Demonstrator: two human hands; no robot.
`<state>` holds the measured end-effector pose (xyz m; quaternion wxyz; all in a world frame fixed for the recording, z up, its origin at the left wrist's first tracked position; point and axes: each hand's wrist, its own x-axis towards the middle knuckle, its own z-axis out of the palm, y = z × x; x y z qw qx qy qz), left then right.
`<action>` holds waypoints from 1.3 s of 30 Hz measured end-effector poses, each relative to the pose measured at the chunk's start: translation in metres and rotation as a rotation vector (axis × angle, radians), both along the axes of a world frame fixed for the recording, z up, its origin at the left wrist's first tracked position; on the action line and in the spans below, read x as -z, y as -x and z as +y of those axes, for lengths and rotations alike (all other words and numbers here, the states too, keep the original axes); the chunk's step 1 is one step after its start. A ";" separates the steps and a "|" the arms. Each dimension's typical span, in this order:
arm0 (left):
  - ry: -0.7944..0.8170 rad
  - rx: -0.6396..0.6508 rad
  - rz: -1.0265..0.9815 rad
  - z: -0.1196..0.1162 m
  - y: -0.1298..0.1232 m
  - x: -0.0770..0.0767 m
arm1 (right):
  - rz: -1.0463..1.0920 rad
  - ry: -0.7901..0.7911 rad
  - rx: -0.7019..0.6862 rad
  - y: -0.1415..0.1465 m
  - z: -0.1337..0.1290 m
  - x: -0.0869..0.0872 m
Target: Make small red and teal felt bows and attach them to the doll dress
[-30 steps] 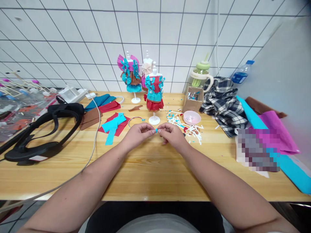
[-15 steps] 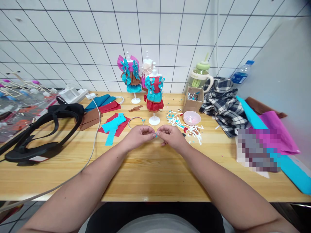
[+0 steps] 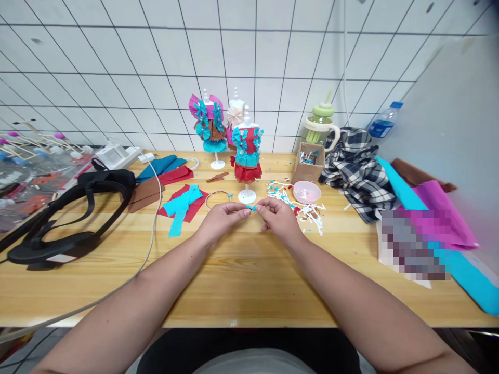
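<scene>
Between my fingertips is a small blue paper piece (image 3: 251, 208), pinched in the middle like a tiny bow. My left hand (image 3: 223, 219) pinches its left end between thumb and forefinger. On its other end, the thumb and forefinger of my right hand (image 3: 278, 218) are closed. Just beyond my hands stands a small white dress form (image 3: 247, 196) in a red and blue paper dress (image 3: 248, 148) with blue bows. A thin ring (image 3: 212, 194) lies behind my left hand. Blue paper strips (image 3: 181, 206) rest crossed on red paper to the left.
White and blue scraps (image 3: 311, 215) lie around a pink bowl (image 3: 307, 192) to the right. Behind are a cardboard box (image 3: 307, 169), a green-lidded jug (image 3: 320, 124) and a checked cloth (image 3: 356, 166). At left lie a black headset (image 3: 78, 239) and a white cable (image 3: 150, 249).
My fingertips have moved slightly apart, and more of the blue paper piece shows between them. The view has tilted up a little.
</scene>
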<state>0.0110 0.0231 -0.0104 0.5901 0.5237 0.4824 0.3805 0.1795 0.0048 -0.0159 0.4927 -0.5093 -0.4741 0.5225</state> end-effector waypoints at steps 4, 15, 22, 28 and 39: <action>0.044 -0.031 -0.076 -0.001 -0.003 0.004 | 0.010 0.002 -0.012 0.003 -0.001 0.002; -0.234 -0.006 0.213 0.003 0.003 -0.003 | -0.025 0.000 -0.067 0.005 -0.003 0.002; -0.486 0.023 0.523 0.001 0.006 -0.010 | -0.365 -0.319 -0.054 -0.001 -0.002 0.003; -0.691 0.095 0.624 -0.001 0.008 -0.011 | -0.484 -0.290 -0.127 -0.004 -0.002 0.002; -0.627 0.098 0.574 -0.003 0.007 -0.011 | -0.344 -0.222 -0.059 -0.003 0.001 0.005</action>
